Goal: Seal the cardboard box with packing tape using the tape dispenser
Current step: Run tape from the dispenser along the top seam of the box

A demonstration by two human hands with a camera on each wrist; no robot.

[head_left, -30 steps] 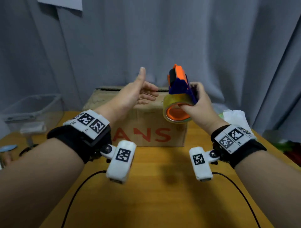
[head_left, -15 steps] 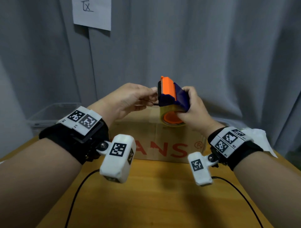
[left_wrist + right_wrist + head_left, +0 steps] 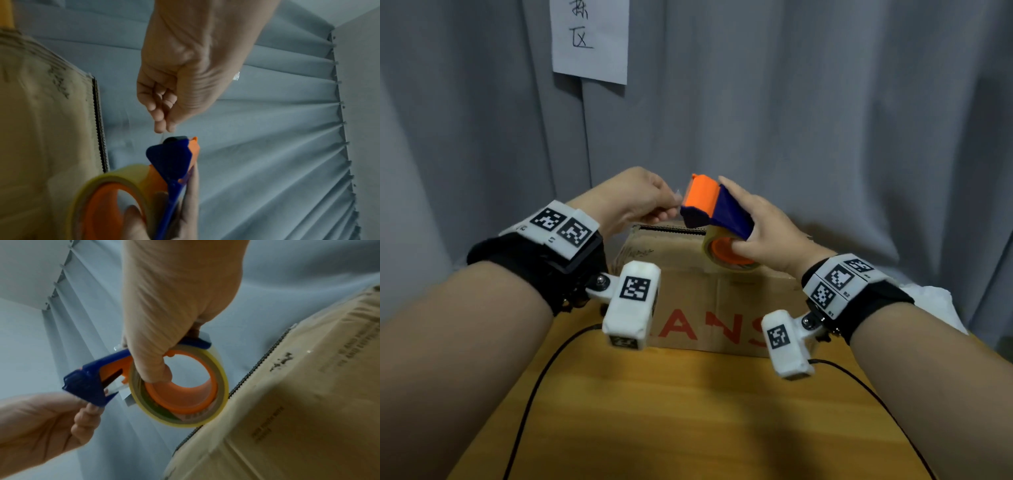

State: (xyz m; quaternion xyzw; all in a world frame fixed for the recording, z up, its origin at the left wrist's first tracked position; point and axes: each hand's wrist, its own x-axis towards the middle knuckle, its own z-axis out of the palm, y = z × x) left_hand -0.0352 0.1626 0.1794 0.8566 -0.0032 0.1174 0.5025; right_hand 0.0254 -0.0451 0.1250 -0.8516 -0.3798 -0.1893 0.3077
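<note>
My right hand [image 3: 763, 233] grips a blue and orange tape dispenser [image 3: 714, 205] with a clear tape roll [image 3: 726, 255], held in the air above the cardboard box [image 3: 709, 308]. Its thumb sits inside the orange core [image 3: 180, 386]. My left hand [image 3: 643, 202] pinches the loose end of the clear tape [image 3: 162, 138] between thumb and forefinger, right at the dispenser's front edge [image 3: 176, 146]. The brown box with red letters stands on the wooden table [image 3: 688, 411], its top flaps lying flat.
A grey curtain [image 3: 825, 120] hangs behind the box, with a white paper sign [image 3: 590, 37] pinned on it. Something white and crumpled [image 3: 935, 301] lies at the table's right edge. Black cables [image 3: 541, 377] trail across the table from both wrists.
The left hand came from open in the air to the dispenser's front and pinched the tape end. Both hands with the dispenser sit higher over the box, and the head view tilted up.
</note>
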